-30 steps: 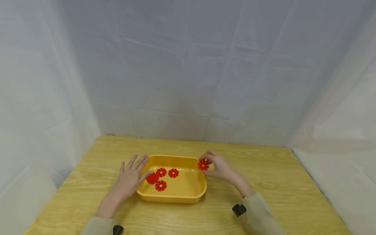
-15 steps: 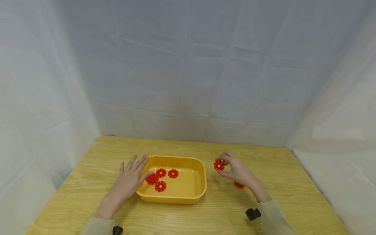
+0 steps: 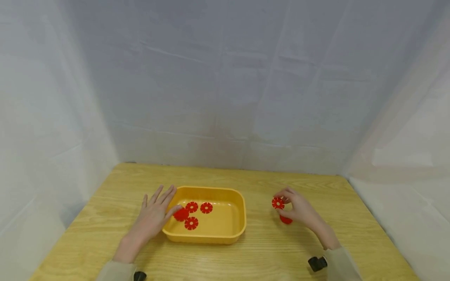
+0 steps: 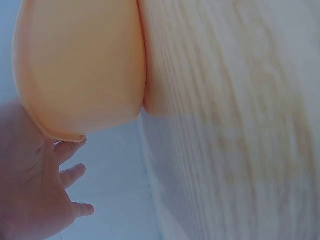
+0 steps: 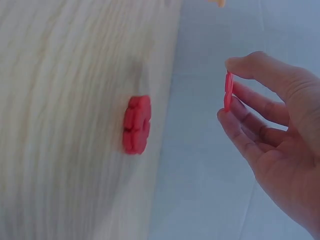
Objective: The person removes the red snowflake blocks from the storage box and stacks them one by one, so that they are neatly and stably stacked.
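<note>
Discs counted: six red toothed discs in all. Four lie in the yellow tray (image 3: 225,230), grouped at its left end: one by the thumb (image 3: 181,214), two side by side toward the far wall (image 3: 191,207) (image 3: 206,207), and one nearer the front (image 3: 191,223). A fifth disc (image 3: 278,203) is pinched on edge between thumb and fingertips of the right hand (image 3: 299,210), held above the wooden table (image 3: 267,253) to the right of the tray and well apart from it. The sixth disc (image 3: 286,220) lies flat on the table just below that hand. Left hand (image 3: 152,218) rests with fingers straight and spread against the tray's left wall, thumb over the rim, gripping nothing. One tray, one table, two hands.
</note>
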